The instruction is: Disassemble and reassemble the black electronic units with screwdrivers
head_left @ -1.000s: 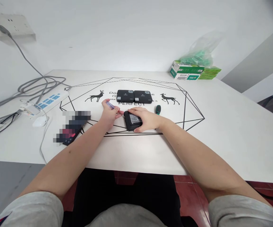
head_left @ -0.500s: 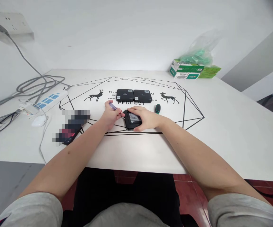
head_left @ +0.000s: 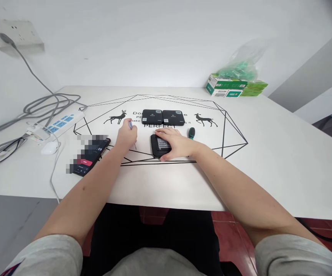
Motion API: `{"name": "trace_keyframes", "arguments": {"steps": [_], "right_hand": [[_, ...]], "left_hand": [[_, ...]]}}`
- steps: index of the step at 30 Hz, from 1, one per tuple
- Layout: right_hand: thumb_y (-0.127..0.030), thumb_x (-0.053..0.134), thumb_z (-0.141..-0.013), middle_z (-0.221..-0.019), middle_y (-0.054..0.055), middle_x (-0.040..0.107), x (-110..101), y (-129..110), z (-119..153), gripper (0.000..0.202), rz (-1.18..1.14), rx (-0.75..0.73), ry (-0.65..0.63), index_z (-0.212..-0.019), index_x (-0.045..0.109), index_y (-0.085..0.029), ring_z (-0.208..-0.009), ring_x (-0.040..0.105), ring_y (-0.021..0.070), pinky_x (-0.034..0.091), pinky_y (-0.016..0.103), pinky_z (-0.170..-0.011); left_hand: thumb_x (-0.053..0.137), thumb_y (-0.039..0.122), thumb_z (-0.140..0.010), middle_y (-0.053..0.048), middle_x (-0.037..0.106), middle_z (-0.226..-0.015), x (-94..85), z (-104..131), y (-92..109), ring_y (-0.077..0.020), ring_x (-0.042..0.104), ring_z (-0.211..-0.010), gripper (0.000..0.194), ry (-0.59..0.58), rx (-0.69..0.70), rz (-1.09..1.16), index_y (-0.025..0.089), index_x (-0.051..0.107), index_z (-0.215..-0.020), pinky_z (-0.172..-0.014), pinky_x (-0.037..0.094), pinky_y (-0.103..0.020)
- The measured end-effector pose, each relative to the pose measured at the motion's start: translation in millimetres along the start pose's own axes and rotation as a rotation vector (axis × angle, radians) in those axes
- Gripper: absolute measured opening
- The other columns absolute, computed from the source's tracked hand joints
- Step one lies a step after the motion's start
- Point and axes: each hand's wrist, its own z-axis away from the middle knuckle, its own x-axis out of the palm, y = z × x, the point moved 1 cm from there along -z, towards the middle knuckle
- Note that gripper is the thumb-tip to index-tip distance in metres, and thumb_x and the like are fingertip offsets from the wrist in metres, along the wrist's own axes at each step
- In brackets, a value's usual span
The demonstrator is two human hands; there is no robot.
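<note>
My left hand (head_left: 125,136) is closed around a slim tool (head_left: 130,125) with a clear purplish handle and a thin shaft pointing down, which looks like a small screwdriver. It is held just left of a black box-shaped device (head_left: 155,146), apart from it. My right hand (head_left: 179,143) grips that device from above, thumb at the near edge and fingers across the far edge. A white printed label shows on its upper face, partly covered by my hand. Beyond lie two similar flat black devices, one on the left (head_left: 152,116) and one on the right (head_left: 173,117), side by side.
A green-and-black handled tool (head_left: 191,133) lies right of my right hand. On the left are a phone (head_left: 92,155), a power strip (head_left: 64,123), a white mouse-like object (head_left: 49,148) and coiled grey cables (head_left: 39,105). Green-and-white boxes (head_left: 226,85) with a plastic bag stand at the back right.
My left hand has pulled the tool away from the device's left side, moving left and turning the shaft downward. My right hand stays on the device.
</note>
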Motion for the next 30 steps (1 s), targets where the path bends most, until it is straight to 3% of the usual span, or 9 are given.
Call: {"name": "trace_keyframes", "arguments": {"steps": [5,9,10,12,14,15,19,26,30], "right_hand": [[-0.049,0.085,-0.073,-0.157,0.019,0.059,1.7,-17.1,-9.2,0.096,0.012,-0.078,0.03,-0.16,0.052,-0.022,-0.15,0.048,0.0464,0.035,0.07,-0.127],[-0.04,0.082,-0.069,-0.148,0.017,0.06,2.2,-23.3,-14.5,0.087,0.002,-0.052,0.027,-0.149,0.055,-0.022,-0.141,0.051,0.0434,0.039,0.066,-0.123],[-0.039,0.082,-0.068,-0.145,0.016,0.06,1.8,-24.0,-15.4,0.084,-0.002,-0.04,0.029,-0.146,0.056,-0.022,-0.138,0.051,0.0427,0.04,0.065,-0.121],[-0.039,0.082,-0.065,-0.137,0.015,0.06,0.6,-25.2,-17.0,0.079,-0.009,-0.019,0.028,-0.137,0.056,-0.023,-0.132,0.051,0.0414,0.042,0.064,-0.117],[-0.039,0.083,-0.062,-0.129,0.013,0.059,-1.1,-26.6,-18.2,0.072,-0.022,-0.006,0.024,-0.126,0.055,-0.024,-0.125,0.052,0.0393,0.044,0.061,-0.113],[-0.04,0.084,-0.061,-0.124,0.011,0.058,-2.2,-27.3,-18.6,0.069,-0.029,-0.001,0.022,-0.12,0.053,-0.024,-0.121,0.051,0.0382,0.045,0.06,-0.11],[-0.044,0.085,-0.058,-0.114,0.007,0.053,-5.3,-28.7,-19.0,0.064,-0.061,0.02,0.024,-0.105,0.046,-0.026,-0.112,0.049,0.0351,0.048,0.056,-0.103],[-0.041,0.086,-0.057,-0.116,0.007,0.053,-4.4,-24.9,-15.6,0.065,-0.11,0.003,0.06,-0.107,0.048,-0.026,-0.117,0.051,0.0352,0.048,0.058,-0.108],[-0.04,0.085,-0.061,-0.131,0.009,0.057,-10.2,-15.1,-9.6,0.07,-0.25,-0.013,0.145,-0.122,0.055,-0.027,-0.131,0.053,0.0363,0.048,0.058,-0.116]], "left_hand": [[0.069,0.019,-0.085,-0.019,0.069,-0.114,-10.0,-8.5,-8.4,-0.0477,0.063,-0.125,0.042,-0.012,0.214,-0.659,0.023,0.067,-0.128,-0.113,0.046,-0.066],[0.07,0.026,-0.086,-0.025,0.058,-0.144,-15.4,-3.8,-3.5,-0.0511,0.049,-0.141,0.049,-0.029,0.321,-0.784,0.019,0.069,-0.134,-0.118,0.038,-0.069],[0.074,0.03,-0.084,-0.024,0.056,-0.149,-16.5,-0.9,-1.0,-0.0506,0.046,-0.144,0.057,-0.107,0.395,-0.746,0.02,0.068,-0.139,-0.121,0.036,-0.068],[0.086,0.04,-0.076,-0.019,0.054,-0.156,-16.1,7.5,3.1,-0.0473,0.043,-0.15,0.082,-0.416,0.552,-0.593,0.025,0.06,-0.153,-0.126,0.035,-0.062],[0.101,0.05,-0.059,-0.017,0.058,-0.154,-12.1,16.5,3.4,-0.0477,0.047,-0.148,0.115,-0.669,0.517,-0.495,0.031,0.051,-0.162,-0.124,0.039,-0.061],[0.105,0.05,-0.052,-0.018,0.06,-0.15,-9.0,20.3,2.7,-0.0494,0.051,-0.145,0.129,-0.696,0.469,-0.466,0.03,0.047,-0.165,-0.121,0.04,-0.063],[0.111,0.045,-0.04,-0.022,0.059,-0.152,6.3,28.3,-0.9,-0.0503,0.054,-0.144,0.158,-0.622,0.405,-0.261,0.026,0.033,-0.175,-0.119,0.04,-0.065],[0.107,0.046,-0.052,-0.025,0.054,-0.159,11.6,28.1,-2.7,-0.05,0.049,-0.149,0.158,-0.649,0.422,-0.319,0.023,0.018,-0.181,-0.121,0.037,-0.064],[0.103,0.05,-0.056,-0.024,0.055,-0.159,11.5,30.3,0.9,-0.0516,0.048,-0.149,0.152,-0.662,0.459,-0.402,0.023,0.019,-0.18,-0.12,0.037,-0.064]]}}
